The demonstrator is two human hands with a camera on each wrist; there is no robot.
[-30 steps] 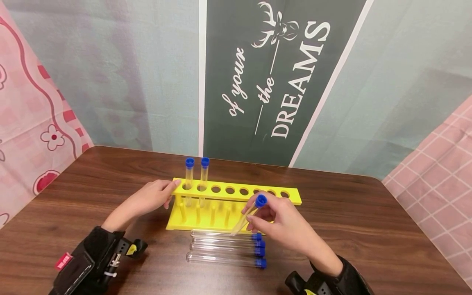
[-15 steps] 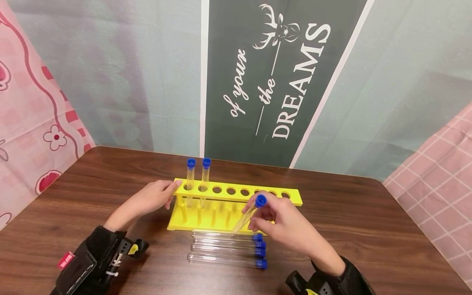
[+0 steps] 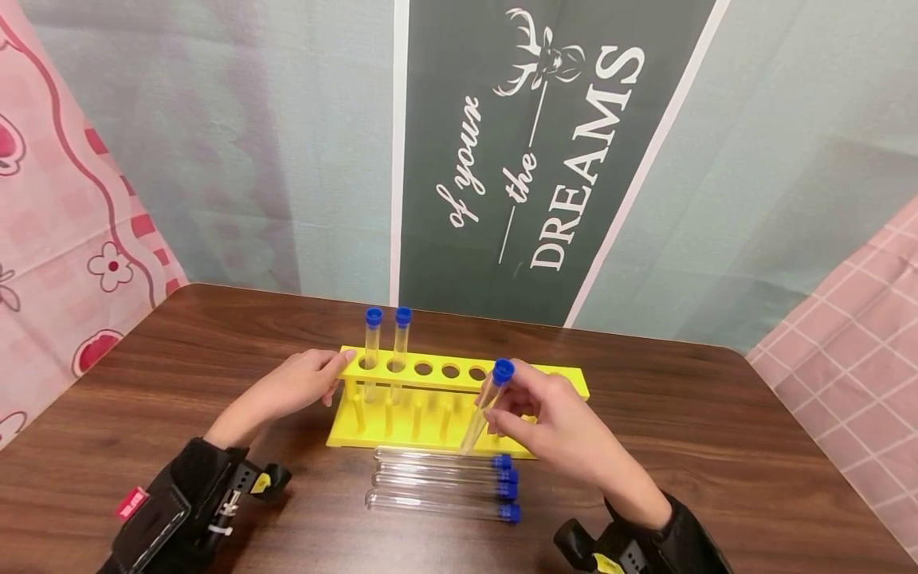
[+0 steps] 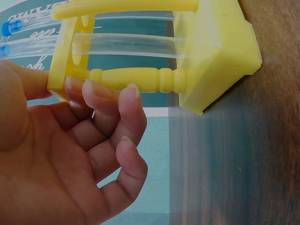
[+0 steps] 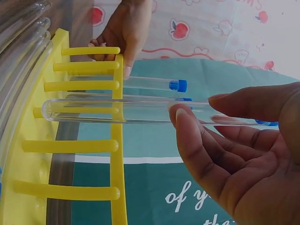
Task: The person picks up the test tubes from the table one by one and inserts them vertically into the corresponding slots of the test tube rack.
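right hand, nearer, pinches the blue-capped clear cylindrical tube, long axis tilted cap-up, before the yellow plastic holed rack; left hand grips the rack's left end.

Left hand: extended forward, fingers bent. Right hand: angled inward, thumb and fingers held in a pinch.
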